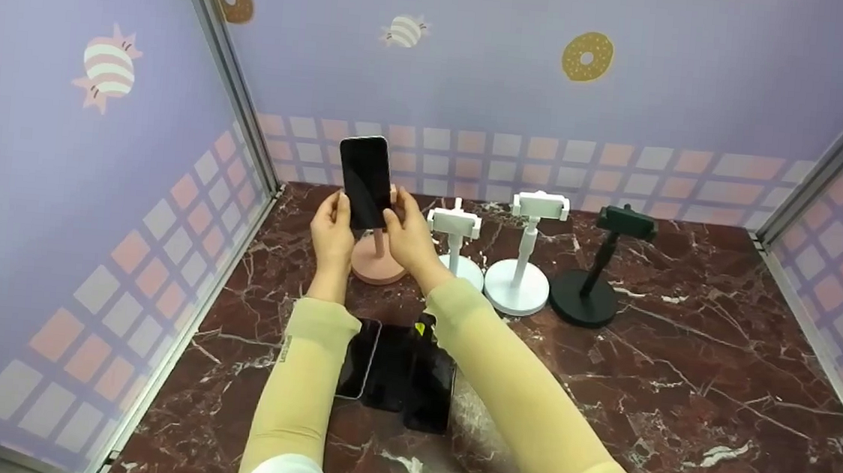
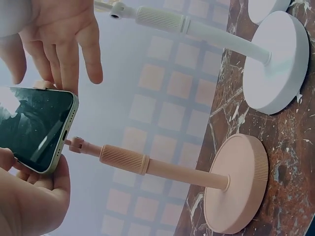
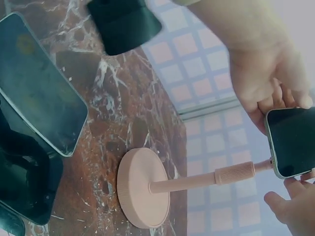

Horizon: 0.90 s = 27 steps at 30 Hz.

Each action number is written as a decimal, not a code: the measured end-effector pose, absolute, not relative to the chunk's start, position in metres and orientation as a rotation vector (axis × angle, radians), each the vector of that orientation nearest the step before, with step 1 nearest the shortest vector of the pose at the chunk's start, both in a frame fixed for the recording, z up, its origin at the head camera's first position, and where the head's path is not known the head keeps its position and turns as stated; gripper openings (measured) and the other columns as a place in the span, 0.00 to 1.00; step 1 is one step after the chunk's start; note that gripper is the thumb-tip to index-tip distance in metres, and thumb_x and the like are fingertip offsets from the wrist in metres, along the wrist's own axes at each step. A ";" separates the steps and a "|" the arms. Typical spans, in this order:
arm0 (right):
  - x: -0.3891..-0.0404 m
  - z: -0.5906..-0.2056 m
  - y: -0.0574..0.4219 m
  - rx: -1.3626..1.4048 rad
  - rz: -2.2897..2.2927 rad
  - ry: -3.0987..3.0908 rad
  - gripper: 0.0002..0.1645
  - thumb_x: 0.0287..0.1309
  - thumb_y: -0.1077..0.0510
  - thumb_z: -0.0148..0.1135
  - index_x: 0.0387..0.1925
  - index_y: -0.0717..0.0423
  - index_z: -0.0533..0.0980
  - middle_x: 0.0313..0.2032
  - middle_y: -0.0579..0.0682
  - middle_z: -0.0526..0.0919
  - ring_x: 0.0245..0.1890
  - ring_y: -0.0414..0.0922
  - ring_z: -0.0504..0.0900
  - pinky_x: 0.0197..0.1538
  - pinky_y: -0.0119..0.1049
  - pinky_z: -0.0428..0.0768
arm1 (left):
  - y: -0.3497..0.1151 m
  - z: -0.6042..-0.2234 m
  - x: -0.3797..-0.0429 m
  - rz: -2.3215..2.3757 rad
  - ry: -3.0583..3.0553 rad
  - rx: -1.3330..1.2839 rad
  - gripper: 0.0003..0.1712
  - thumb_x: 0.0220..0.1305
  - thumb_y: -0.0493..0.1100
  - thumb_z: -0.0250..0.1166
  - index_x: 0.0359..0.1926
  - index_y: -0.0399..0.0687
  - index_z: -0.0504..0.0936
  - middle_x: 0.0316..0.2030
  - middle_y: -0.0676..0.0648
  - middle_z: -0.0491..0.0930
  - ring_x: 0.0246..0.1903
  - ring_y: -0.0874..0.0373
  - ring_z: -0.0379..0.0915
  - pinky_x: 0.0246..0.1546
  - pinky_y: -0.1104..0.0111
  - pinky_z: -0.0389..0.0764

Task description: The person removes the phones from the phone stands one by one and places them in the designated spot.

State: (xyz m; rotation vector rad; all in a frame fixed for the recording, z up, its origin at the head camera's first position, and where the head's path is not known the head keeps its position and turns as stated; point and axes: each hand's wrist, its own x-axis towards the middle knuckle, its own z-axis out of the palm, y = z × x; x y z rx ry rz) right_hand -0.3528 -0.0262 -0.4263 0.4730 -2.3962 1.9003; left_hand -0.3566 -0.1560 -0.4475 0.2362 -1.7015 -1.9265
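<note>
A black-screened phone [image 1: 366, 179] with a pale edge stands upright, slightly tilted, at the head of a pink phone stand [image 1: 379, 260]. My left hand [image 1: 333, 233] grips its left edge, thumb on the front and fingers behind. On the other side is my right hand [image 1: 414, 240]; its fingers look fairly straight and touch the pink clamp [image 2: 44, 85] at the phone's right edge. The right thumb [image 2: 91, 56] stands apart from those fingers. Most of the clamp is hidden behind the phone [image 3: 293, 142]. The pink stem [image 2: 177, 173] rises from its round base [image 3: 142, 189].
Right of the pink stand are a short white phone stand [image 1: 455, 224], a taller white one [image 1: 517, 288] and a black one [image 1: 584, 298]. Several dark phones [image 1: 430, 395] lie on the marbled table [image 1: 680, 392] near my forearms. Patterned panels [image 1: 480, 68] enclose the table.
</note>
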 end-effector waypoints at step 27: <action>-0.333 -0.414 -0.025 0.359 1.949 -2.218 0.17 0.71 0.64 0.60 0.56 0.68 0.79 0.48 0.62 0.86 0.41 0.42 0.80 0.44 0.26 0.78 | -0.163 -0.434 -0.317 -1.978 -1.553 0.129 0.17 0.73 0.33 0.61 0.57 0.24 0.80 0.36 0.56 0.86 0.32 0.69 0.77 0.38 0.78 0.78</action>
